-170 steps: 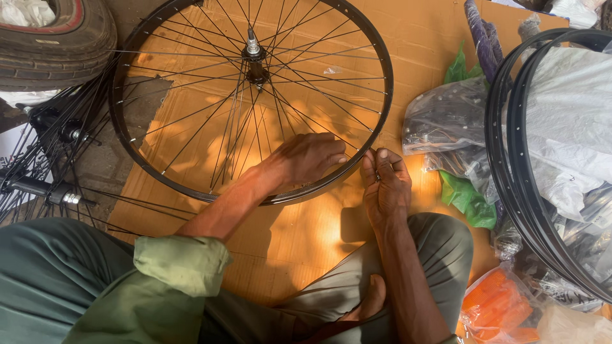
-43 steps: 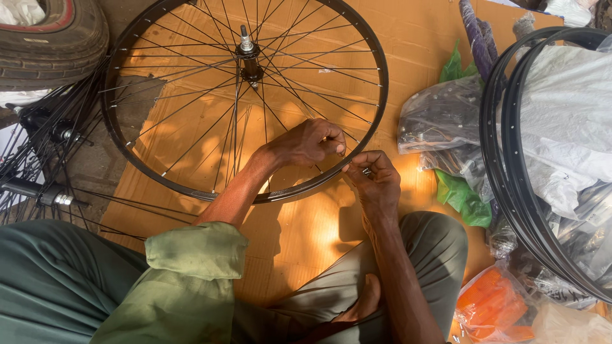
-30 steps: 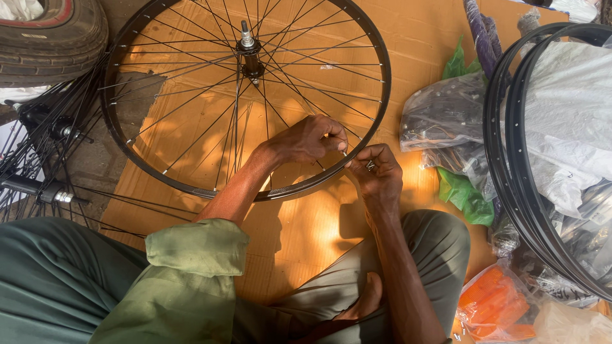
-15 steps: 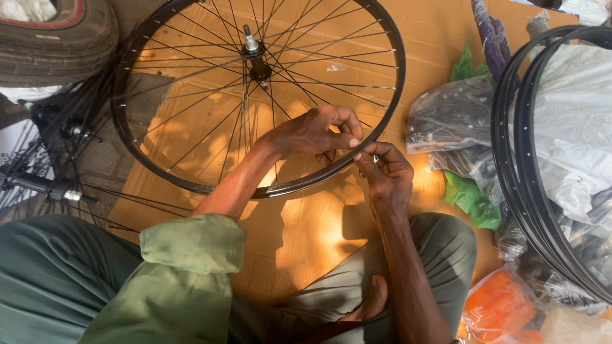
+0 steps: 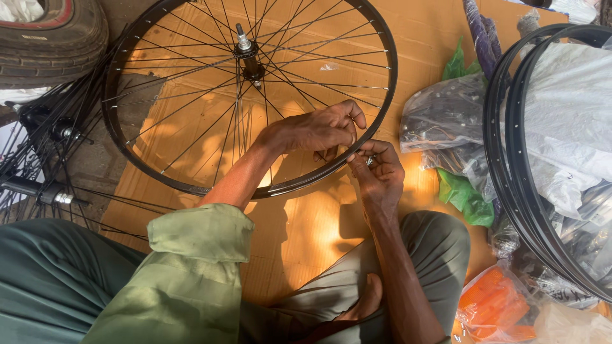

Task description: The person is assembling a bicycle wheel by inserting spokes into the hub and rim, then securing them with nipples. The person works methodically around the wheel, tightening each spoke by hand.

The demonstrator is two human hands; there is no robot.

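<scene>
Left hand (image 5: 319, 130) grips wheel rim (image 5: 376, 121), right hand (image 5: 377, 171) pinches small metal piece (image 5: 369, 160), clear bag (image 5: 443, 114) beside

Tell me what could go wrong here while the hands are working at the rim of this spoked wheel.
The right hand pinches a tiny metal piece beside the rim; it could slip and get lost on the cardboard. The left hand reaches through the spokes, so a finger might get pinched if the wheel shifts. The loose rims leaning on the plastic bags at the right could slide toward the work.
</scene>
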